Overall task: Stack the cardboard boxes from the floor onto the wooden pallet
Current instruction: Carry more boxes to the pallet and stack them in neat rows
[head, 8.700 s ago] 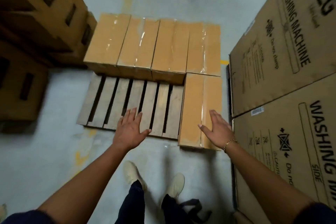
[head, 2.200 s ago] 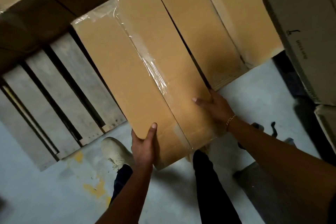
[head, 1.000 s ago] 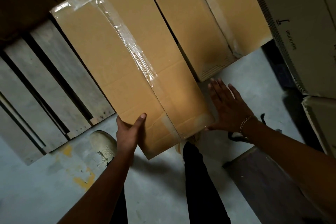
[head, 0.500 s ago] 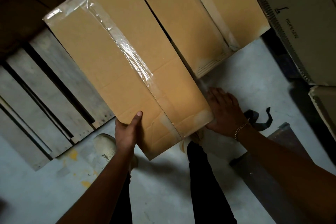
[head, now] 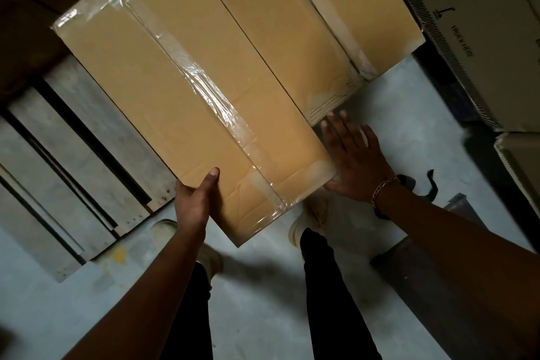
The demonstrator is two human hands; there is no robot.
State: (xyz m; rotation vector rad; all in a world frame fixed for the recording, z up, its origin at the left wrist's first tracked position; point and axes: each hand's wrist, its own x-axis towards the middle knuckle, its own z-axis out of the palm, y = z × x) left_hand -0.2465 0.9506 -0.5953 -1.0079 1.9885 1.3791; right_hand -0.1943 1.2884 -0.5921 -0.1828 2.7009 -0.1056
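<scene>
A long taped cardboard box (head: 163,102) lies slanted over the wooden pallet (head: 87,161), its near end overhanging the floor above my shoes. My left hand (head: 194,202) grips that near end, thumb on top, fingers hidden underneath. My right hand (head: 355,161) lies flat against the box's right near corner with fingers straight and spread. A second cardboard box (head: 292,18) sits alongside on the right, touching the first.
Large washing-machine cartons (head: 479,26) stand close on the right. Darker cartons (head: 26,38) crowd the upper left. Grey concrete floor (head: 263,301) with yellow paint flecks lies below. A black strap (head: 429,184) lies by my right wrist. My shoes (head: 309,222) stand under the box end.
Since half a second ago my right hand has opened wider against the box's right corner. The box sits a little further onto the pallet. My left hand's grip is unchanged.
</scene>
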